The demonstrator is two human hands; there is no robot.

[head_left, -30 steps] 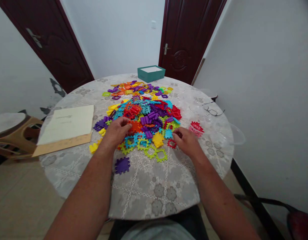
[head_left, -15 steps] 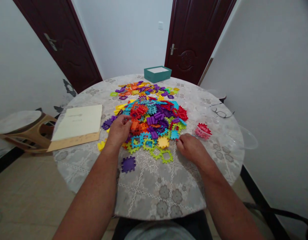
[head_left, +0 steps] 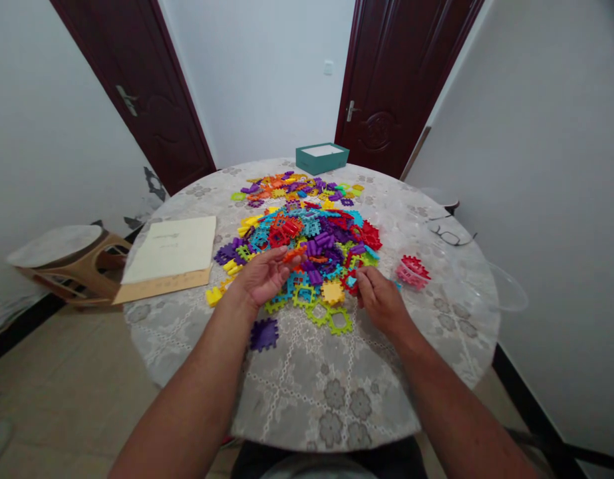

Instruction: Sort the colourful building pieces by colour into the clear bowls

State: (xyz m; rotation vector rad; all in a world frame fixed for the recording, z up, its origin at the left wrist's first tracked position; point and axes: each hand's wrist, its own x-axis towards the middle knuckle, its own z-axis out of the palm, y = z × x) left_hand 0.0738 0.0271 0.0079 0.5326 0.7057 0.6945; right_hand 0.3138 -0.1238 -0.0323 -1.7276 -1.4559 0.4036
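A heap of coloured interlocking plastic tiles (head_left: 311,236) lies in the middle of a round table (head_left: 316,386) covered with a patterned cloth. My left hand (head_left: 261,276) is turned palm up at the heap's near left edge, its fingers pinching an orange tile (head_left: 293,253). At the near right edge my right hand (head_left: 379,299) lies closed, fingertips on a red tile (head_left: 350,281). A lone purple tile (head_left: 264,333) lies in front of my left wrist. Green frame tiles (head_left: 331,316) sit between my hands.
A second, smaller spread of tiles (head_left: 294,185) lies farther back, with a teal box (head_left: 321,158) behind it. A cream booklet on cardboard (head_left: 171,249) lies left. Pink and red joined tiles (head_left: 411,271), glasses (head_left: 449,234) and a clear bowl (head_left: 506,289) lie right. A stool (head_left: 62,256) stands left.
My left hand has turned palm up and lifted an orange tile out of the heap. My right hand has slid left toward the heap. The view has shifted, so everything sits further right.
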